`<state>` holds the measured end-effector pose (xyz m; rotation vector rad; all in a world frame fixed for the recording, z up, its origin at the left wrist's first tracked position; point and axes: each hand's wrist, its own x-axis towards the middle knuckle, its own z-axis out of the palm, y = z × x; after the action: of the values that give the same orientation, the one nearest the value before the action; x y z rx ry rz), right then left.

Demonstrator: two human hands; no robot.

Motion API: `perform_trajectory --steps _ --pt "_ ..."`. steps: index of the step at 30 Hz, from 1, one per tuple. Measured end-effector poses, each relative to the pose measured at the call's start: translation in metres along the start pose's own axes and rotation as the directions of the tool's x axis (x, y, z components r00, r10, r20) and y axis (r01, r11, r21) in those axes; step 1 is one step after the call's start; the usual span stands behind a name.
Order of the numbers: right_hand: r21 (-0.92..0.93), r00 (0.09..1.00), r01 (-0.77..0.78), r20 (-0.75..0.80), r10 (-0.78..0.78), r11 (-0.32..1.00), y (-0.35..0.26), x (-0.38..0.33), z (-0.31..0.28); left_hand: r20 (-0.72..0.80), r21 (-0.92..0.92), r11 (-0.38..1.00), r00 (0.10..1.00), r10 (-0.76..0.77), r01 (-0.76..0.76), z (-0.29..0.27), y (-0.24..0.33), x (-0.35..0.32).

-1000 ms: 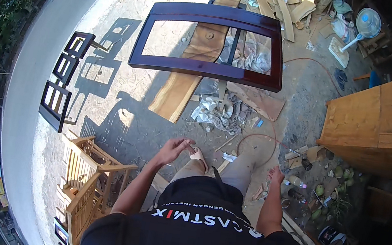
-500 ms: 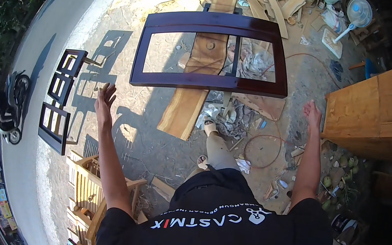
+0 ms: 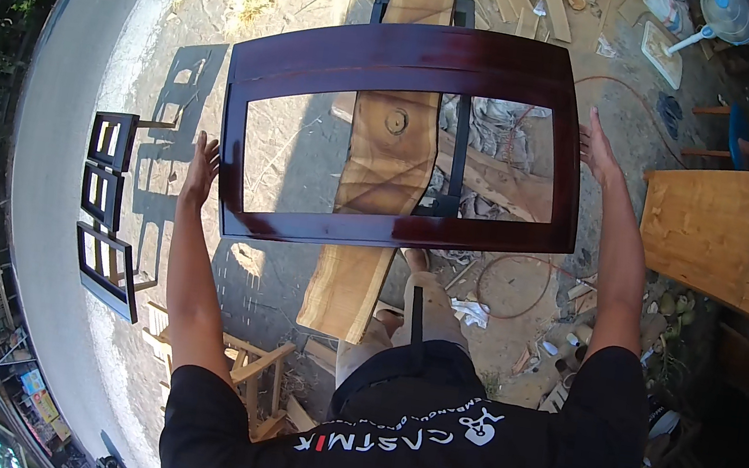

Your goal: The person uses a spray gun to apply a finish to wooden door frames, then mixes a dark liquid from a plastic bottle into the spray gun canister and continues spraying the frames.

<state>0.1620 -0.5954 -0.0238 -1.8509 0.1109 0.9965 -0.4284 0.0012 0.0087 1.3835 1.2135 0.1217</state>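
A glossy dark red-brown wooden frame (image 3: 399, 56) with a large rectangular opening lies over a long wooden plank (image 3: 342, 292), in front of me. Part of a dark stand (image 3: 458, 155) shows through the opening. Beside the frame's left side is my left hand (image 3: 201, 169), open, its fingers straight and pointing away from me. My right hand (image 3: 600, 149) is at the frame's right side, also open, with fingers stretched out close to its edge. Neither hand grips the frame; whether the right fingertips touch it I cannot tell.
Three small dark frames (image 3: 102, 196) stand on the left beside a road (image 3: 68, 95). To the right is a large wooden panel or cabinet (image 3: 719, 235); behind it, another person's limb shows near a blue chair. A fan (image 3: 726, 17) stands far right. A hose (image 3: 516, 316) and scraps litter the ground.
I have come closer to the frame, which now appears larger and nearer. Both hands have moved from well apart from it to beside its left and right sides.
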Motion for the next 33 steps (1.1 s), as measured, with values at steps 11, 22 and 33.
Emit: perform_trajectory --steps 11,22,33 --pt "0.129 0.965 -0.078 0.260 0.042 0.989 -0.030 0.040 0.002 0.114 -0.260 0.950 0.983 -0.146 0.172 0.003 0.001 0.045" --pt "0.231 0.979 -0.040 0.203 -0.008 0.972 -0.049 0.034 0.038 0.034 -0.254 0.947 0.980 -0.196 0.198 0.017 0.011 0.055" --pt "0.256 0.978 -0.031 0.209 -0.024 0.966 -0.056 0.021 0.039 0.085 -0.308 0.919 0.969 -0.233 0.248 0.011 0.018 0.049"
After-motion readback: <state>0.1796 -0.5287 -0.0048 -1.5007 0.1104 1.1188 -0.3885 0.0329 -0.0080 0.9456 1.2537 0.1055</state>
